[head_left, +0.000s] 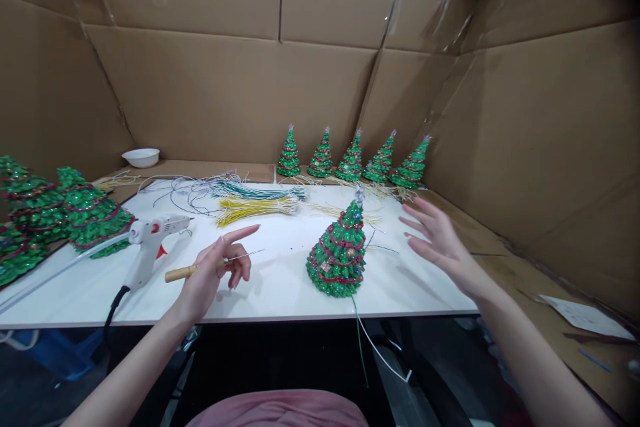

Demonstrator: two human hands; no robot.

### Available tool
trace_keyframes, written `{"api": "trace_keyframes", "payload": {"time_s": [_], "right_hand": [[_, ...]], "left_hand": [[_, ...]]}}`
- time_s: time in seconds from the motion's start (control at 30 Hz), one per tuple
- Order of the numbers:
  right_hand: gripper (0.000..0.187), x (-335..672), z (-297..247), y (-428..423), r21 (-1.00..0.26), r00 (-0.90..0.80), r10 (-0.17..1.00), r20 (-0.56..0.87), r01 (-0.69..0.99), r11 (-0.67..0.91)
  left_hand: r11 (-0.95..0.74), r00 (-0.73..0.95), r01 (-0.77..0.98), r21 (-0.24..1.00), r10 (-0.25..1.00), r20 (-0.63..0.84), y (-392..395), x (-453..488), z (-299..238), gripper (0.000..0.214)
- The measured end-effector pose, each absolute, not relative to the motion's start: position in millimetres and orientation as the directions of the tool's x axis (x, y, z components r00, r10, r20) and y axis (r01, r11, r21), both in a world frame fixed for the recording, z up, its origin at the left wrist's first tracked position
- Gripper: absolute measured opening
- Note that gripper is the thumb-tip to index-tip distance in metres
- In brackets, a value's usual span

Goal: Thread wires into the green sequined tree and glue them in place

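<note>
My left hand [213,267] holds an awl [181,273] with a wooden handle and a thin metal tip pointing right; the index finger is stretched out. To the right of it, a green Christmas tree ornament [339,253] with red garland and a clear star on top stands upright near the table's front edge. A white and a green wire [367,333] hang from its base over that edge. Off to the tree's right, my right hand [435,240] hovers open with fingers spread, touching nothing.
A white hot glue gun [147,253] stands at left beside several larger-looking trees [93,213]. Yellow wires [255,208] and green wires [260,192] lie in bundles behind. Several finished-looking trees [350,160] line the back. A white bowl [141,158] sits back left; cardboard walls [200,93] enclose the table.
</note>
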State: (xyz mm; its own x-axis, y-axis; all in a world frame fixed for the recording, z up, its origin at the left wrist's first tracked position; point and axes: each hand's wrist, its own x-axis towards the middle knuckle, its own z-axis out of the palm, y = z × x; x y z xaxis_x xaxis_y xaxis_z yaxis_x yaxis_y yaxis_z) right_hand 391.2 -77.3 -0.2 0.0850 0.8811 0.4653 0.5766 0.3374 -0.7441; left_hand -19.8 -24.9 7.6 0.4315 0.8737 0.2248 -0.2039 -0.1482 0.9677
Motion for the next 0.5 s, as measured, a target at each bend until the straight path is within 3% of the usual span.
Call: {"api": "trace_keyframes", "payload": {"time_s": [0.2,0.37,0.5], "right_hand": [[0.079,329.8,-2.7,-70.2,-0.724,-0.264,0.896,0.356,0.529,0.443],[0.090,308.3,-17.2,-59.7,-0.754,-0.189,0.898,0.397,0.490,0.436],[0.092,298.3,-14.2,-60.2,-0.749,-0.105,0.868,0.486,0.462,0.475]], "left_hand": [[-0.249,0.399,-0.112,0.962,0.875,0.273,-23.4,-19.6,2.2,0.055],[-0.273,0.468,-0.018,0.962,0.848,0.249,-24.9,-13.4,-0.3,0.031],[-0.286,0.594,0.024,0.958,0.775,0.216,-29.1,2.2,6.3,0.036]]}}
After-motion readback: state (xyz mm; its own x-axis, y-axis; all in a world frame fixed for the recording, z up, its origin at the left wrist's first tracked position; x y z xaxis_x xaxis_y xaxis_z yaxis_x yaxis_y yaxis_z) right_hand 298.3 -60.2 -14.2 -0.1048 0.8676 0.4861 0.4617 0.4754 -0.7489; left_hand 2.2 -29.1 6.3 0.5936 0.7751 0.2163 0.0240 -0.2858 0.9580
